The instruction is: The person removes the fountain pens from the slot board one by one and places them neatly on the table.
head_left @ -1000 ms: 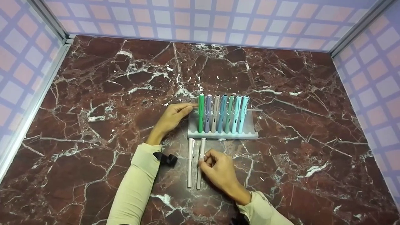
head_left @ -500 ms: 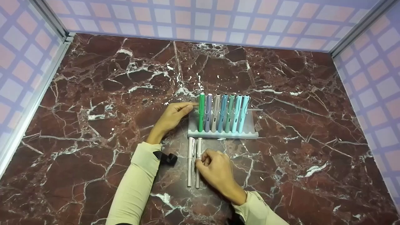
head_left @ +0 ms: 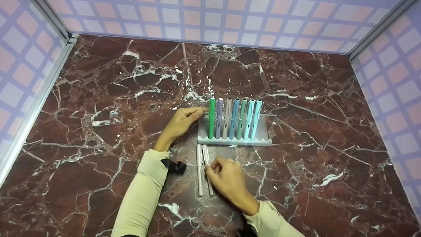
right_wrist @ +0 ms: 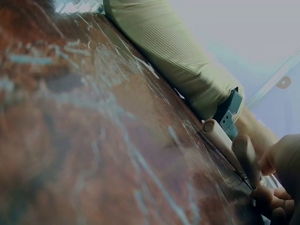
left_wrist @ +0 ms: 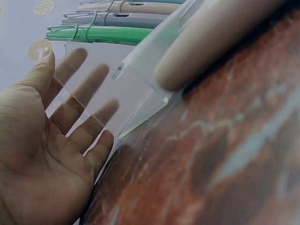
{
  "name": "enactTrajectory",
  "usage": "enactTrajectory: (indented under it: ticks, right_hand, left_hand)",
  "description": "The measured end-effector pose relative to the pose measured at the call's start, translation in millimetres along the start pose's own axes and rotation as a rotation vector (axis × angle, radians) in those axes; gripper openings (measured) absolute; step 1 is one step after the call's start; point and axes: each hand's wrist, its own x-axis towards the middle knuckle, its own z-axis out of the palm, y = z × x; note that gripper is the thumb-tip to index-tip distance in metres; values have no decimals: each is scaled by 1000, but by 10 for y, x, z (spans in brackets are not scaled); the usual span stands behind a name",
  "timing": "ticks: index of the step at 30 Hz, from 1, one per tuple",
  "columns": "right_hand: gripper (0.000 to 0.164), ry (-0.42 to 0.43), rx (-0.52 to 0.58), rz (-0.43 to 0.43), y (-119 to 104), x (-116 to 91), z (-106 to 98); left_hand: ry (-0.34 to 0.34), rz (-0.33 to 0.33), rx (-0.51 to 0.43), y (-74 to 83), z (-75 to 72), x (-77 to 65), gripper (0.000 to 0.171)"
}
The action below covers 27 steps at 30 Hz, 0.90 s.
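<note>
My right hand (head_left: 228, 176) pinches a greyish-beige capped pen (head_left: 206, 153) on the tabletop, its cap end tilted left. Touching or nearly touching that cap is a second pale pen (head_left: 200, 177), which lies straight to its left. Both pen ends show in the right wrist view, the held pen (right_wrist: 245, 157) nearer the fingers. At the left edge of a clear pen stand (head_left: 235, 143) is my left hand (head_left: 182, 123). Its straight, spread fingers (left_wrist: 91, 79) show through the clear panel, with the thumb near the panel's corner. In the stand, a green pen (head_left: 211, 118) is leftmost.
To the right of the green pen stand several more: purple-grey (head_left: 218, 120), taupe (head_left: 227, 120), blue (head_left: 234, 120), grey-green (head_left: 241, 120) and light blue ones (head_left: 249, 121). Vacant notches (head_left: 264, 140) show at the stand's right end. Checked walls (head_left: 210, 23) enclose the marbled table (head_left: 329, 131).
The pen in my right hand has shifted left toward the other pen, and its cap now leans against or close to it. My left hand stays in place.
</note>
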Motion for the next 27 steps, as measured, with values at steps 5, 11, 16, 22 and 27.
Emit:
enactTrajectory:
  ticks: [5,11,16,22,27]
  right_hand:
    - [20,15,-13,-21,6,-3,6]
    - [19,1,2,-30,4,-9,2]
    - [19,-13,-1,-25,-2,-10,-8]
    - [16,-6,-10,-23,-2,-10,-3]
    - [13,-2,1,-15,-5,-2,4]
  left_hand:
    - [-6,-22,2,-2,1,3,30]
    - [-5,-25,-4,-4,4,1,29]
    - [-3,-16,-10,-12,3,5,28]
    - [-7,-10,-13,-16,5,10,29]
    - [-11,-20,-16,-8,-2,3,29]
